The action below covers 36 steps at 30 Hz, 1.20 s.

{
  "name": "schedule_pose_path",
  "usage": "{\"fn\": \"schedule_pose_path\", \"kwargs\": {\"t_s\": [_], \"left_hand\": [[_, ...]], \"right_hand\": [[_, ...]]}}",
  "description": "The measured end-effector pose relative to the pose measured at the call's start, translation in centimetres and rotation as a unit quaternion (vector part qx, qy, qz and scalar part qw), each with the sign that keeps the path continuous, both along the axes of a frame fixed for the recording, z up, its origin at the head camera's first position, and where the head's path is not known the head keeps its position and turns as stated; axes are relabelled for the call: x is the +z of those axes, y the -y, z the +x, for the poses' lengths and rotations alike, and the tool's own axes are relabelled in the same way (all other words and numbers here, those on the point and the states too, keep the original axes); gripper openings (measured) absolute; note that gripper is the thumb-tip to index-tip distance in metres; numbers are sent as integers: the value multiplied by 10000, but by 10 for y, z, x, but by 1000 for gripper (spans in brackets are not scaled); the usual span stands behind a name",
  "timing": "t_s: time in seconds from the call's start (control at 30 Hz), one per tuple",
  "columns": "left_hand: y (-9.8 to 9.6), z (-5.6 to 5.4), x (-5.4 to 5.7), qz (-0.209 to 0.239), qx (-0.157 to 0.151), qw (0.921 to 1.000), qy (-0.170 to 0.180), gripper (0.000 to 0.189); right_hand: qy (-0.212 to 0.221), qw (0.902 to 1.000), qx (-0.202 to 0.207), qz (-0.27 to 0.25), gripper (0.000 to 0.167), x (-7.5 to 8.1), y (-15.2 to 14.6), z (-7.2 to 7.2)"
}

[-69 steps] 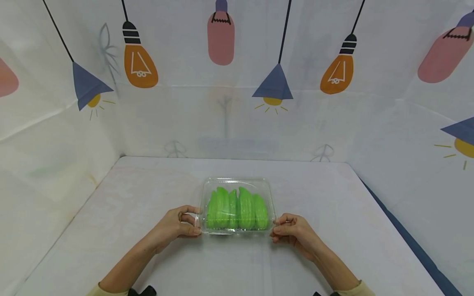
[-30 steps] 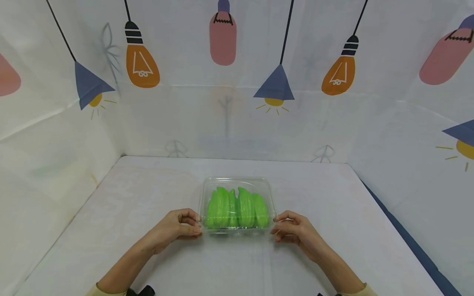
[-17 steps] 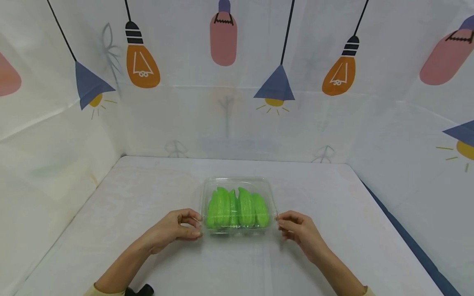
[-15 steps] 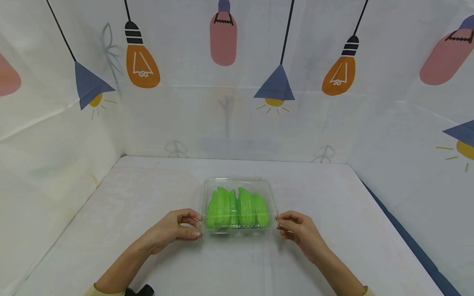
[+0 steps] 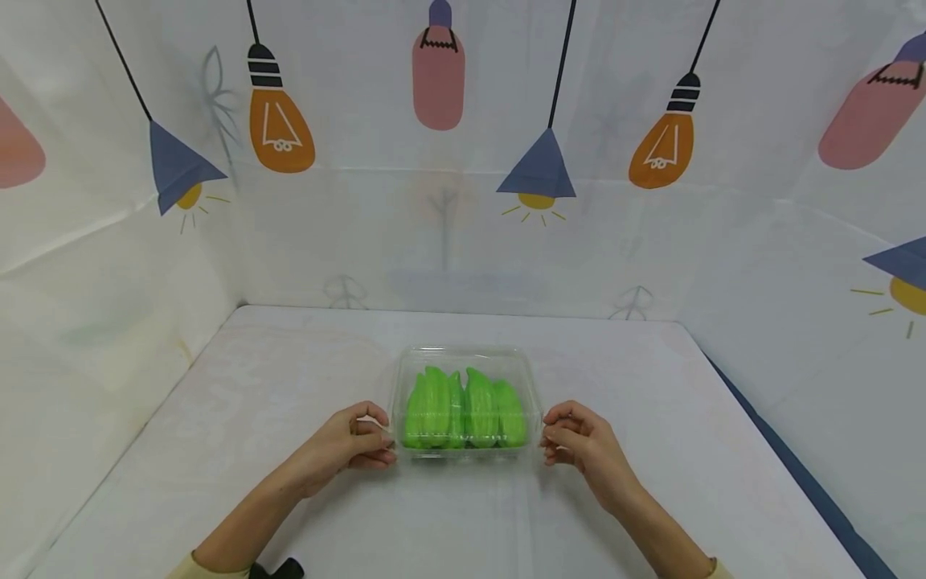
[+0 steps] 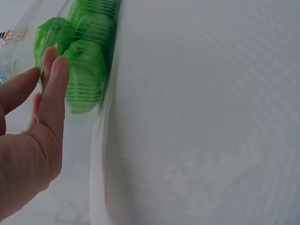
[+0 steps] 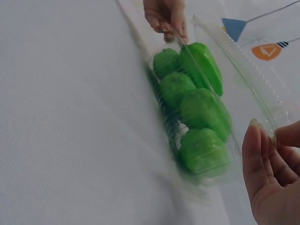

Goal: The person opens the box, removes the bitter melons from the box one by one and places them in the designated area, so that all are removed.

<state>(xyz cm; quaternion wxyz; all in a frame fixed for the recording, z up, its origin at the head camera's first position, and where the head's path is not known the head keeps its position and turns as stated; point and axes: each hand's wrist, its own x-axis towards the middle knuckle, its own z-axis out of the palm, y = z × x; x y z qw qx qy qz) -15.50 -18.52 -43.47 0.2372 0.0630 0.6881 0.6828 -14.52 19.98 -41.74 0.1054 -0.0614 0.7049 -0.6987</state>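
A clear plastic clamshell container (image 5: 463,453) rests on the white table, holding several bright green, ridged, pepper-like pieces (image 5: 481,408) side by side. My left hand (image 5: 340,444) is at its left side; the left wrist view has the fingers and thumb around the thin rim there. On the opposite side, my right hand (image 5: 587,452) pinches the rim near the front right corner between thumb and fingers, seen closely in the right wrist view. Ridged clear walls (image 6: 96,61) enclose the green pieces (image 7: 201,108). Whether the lid is latched cannot be told.
White table (image 5: 289,346) surrounds the container. Behind and at both sides hang white curtains (image 5: 463,241) printed with lamps and bulbs. A black object (image 5: 285,569) shows by the left sleeve.
My right hand has shifted slightly right along the container's side, its fingers raised a little. The left fingers have changed position slightly at the left edge. The container has barely moved.
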Motion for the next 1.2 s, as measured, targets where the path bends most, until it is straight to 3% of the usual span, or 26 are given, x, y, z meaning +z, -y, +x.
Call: {"fn": "schedule_pose_path", "kwargs": {"t_s": [0.13, 0.43, 0.63, 1.0, 1.2], "left_hand": [[0, -2, -1, -79, 79, 9999, -40, 44], [-3, -3, -1, -239, 239, 9994, -91, 48], [-4, -5, 0, -305, 392, 9987, -123, 59], [-6, -18, -5, -244, 454, 9987, 63, 60], [-7, -25, -5, -202, 435, 9988, 56, 59]], "right_hand": [[-158, 9997, 177, -33, 21, 2, -1, 0], [-198, 9993, 301, 136, 26, 9, -2, -2], [-416, 9978, 456, 232, 13, 13, -3, -4], [-598, 9957, 678, 180, 25, 23, -6, -7], [-1063, 9895, 979, -27, 20, 29, -10, -10]]}}
